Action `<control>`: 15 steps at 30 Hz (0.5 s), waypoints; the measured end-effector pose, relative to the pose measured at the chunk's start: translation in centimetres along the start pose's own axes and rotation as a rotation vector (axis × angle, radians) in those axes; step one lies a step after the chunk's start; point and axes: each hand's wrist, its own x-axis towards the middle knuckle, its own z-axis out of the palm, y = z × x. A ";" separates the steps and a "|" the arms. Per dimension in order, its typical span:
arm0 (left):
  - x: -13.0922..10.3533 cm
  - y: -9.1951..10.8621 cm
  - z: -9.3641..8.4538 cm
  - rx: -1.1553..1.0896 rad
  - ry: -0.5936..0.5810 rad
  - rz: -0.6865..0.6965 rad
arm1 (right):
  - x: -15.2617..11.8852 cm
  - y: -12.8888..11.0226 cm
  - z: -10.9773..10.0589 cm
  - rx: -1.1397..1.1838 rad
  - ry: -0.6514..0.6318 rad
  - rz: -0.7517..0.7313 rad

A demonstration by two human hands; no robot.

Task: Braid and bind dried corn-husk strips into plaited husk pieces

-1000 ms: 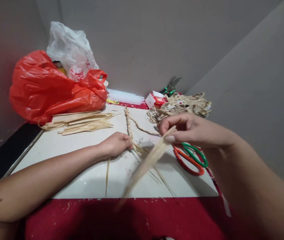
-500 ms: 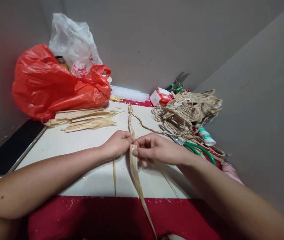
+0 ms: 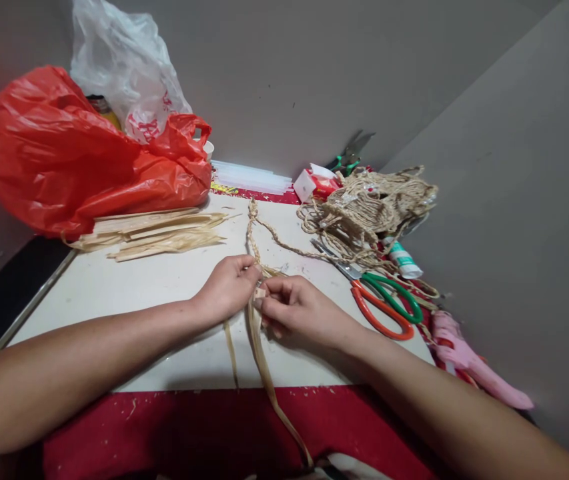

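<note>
A thin braided cord (image 3: pixel 253 241) of pale dried husk runs down the white board towards my hands. My left hand (image 3: pixel 234 283) is closed, pinching the braid's lower end. Close against it, my right hand (image 3: pixel 289 303) pinches the top of a long husk strip (image 3: pixel 261 360), which hangs down over the board's front edge. A narrower strip (image 3: pixel 231 343) trails below my left hand. Where the strips meet the braid, my fingers hide the detail. Loose dried husk strips (image 3: pixel 159 233) lie in a pile at the left.
Scissors (image 3: pixel 384 293) with green and orange handles lie right of my right hand, beside a heap of braided cord (image 3: pixel 374 207). A pink glue gun (image 3: pixel 479 363) sits at the right edge. A red plastic bag (image 3: pixel 89 160) and a dark flat device (image 3: pixel 14 293) occupy the left.
My right hand has drawn in and down beside the left, and the wide husk strip now looks narrower, its top at my fingertips. The view has shifted, showing the scissors' handles and glue gun more fully.
</note>
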 end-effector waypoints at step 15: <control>-0.1 -0.6 0.6 0.023 0.158 0.070 | 0.5 0.7 1.7 0.015 0.194 -0.100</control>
